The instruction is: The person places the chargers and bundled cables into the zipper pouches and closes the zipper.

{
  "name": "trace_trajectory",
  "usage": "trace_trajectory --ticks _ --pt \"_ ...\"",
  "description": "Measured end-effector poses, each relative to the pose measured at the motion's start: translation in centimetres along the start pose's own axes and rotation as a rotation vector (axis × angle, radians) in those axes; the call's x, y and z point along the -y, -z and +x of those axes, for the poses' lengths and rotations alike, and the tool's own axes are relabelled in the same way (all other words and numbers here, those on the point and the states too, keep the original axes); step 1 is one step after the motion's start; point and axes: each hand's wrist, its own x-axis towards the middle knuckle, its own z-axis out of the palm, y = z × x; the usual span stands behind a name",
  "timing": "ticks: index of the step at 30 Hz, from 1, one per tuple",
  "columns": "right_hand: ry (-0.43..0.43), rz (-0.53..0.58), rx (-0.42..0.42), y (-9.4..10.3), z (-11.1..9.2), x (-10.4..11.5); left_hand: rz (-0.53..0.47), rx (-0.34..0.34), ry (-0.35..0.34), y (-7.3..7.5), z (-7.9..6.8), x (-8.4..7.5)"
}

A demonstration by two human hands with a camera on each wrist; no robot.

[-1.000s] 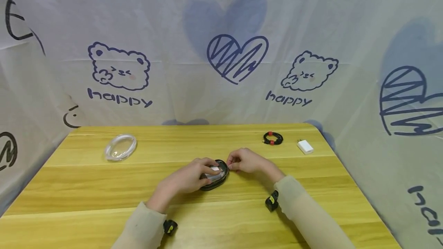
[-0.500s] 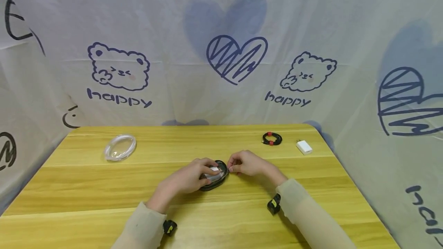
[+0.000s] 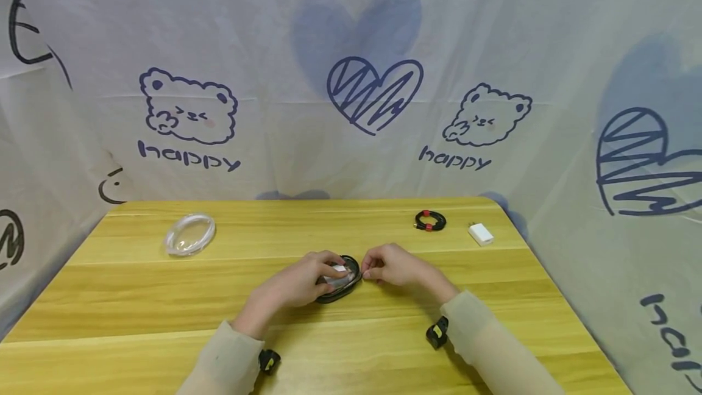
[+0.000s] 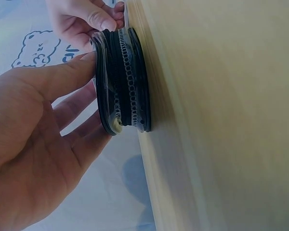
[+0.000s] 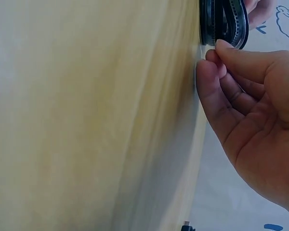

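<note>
Zippered case: here we are, the small black-rimmed zippered case point(image 4: 123, 82) is sitting on the wooden table point(image 3: 351, 346), near the middle, between the two hands, with pale zipper teeth point(image 4: 130, 77) running along its side.
Left hand: the left hand point(image 3: 298, 279) is gripping the case from above, thumb lying along one side and fingers bending round the other, the spread between them only as wide as the case.
Right hand: and on the far end, the right hand point(image 3: 396, 263) is pinching narrowly at the case's zippered edge, thumb and forefinger tips close together; whatever is sitting between those tips is too small to tell.
Far left of the table: a white coil point(image 3: 211, 231) is lying flat, well apart from the hands.
Far right: a black cable point(image 3: 442, 222) is resting in a loop with red ties, and a white plug adapter point(image 3: 481, 234) is lying just beside it.
Sleeves: both forearms are showing light cuffs, with a black device point(image 3: 269, 361) sitting at the left wrist.
Backdrop: a pale cloth point(image 3: 285, 139) is hanging behind, showing bears and hearts.
</note>
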Motion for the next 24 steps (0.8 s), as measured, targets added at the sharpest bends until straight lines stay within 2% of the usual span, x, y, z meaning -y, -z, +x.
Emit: trace_trajectory --ticks 15,24 --pt "0.028 -0.024 -0.028 -0.75 -0.42 -0.03 -0.016 -0.004 0.003 -0.12 -0.06 0.16" --pt "0.022 -0.096 -0.135 -0.74 0.33 0.2 0.019 -0.038 -0.02 0.26 -0.08 0.0"
